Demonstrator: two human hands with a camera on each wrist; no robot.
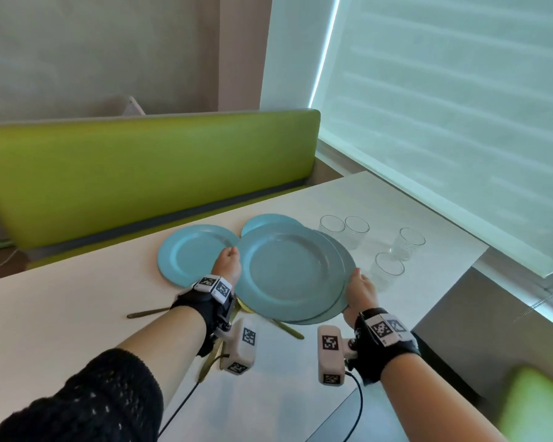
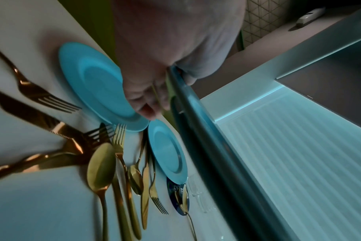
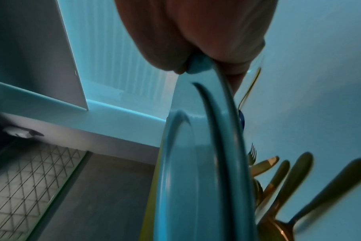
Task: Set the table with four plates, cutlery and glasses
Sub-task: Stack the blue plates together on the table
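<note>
Your left hand (image 1: pixel 228 262) and right hand (image 1: pixel 360 290) gripped opposite rims of two stacked blue plates (image 1: pixel 289 270) above the surface (image 1: pixel 61 314).

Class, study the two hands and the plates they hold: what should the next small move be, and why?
Probably carry the held plates toward a bare part of the table and set one down. The left hand and right hand grip two stacked plates; two others already lie on the table.

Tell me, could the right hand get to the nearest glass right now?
Probably not yet. The right hand grips the rim of two stacked plates, shared with the left hand. The nearest glass stands just beyond it, with nothing between.
</note>
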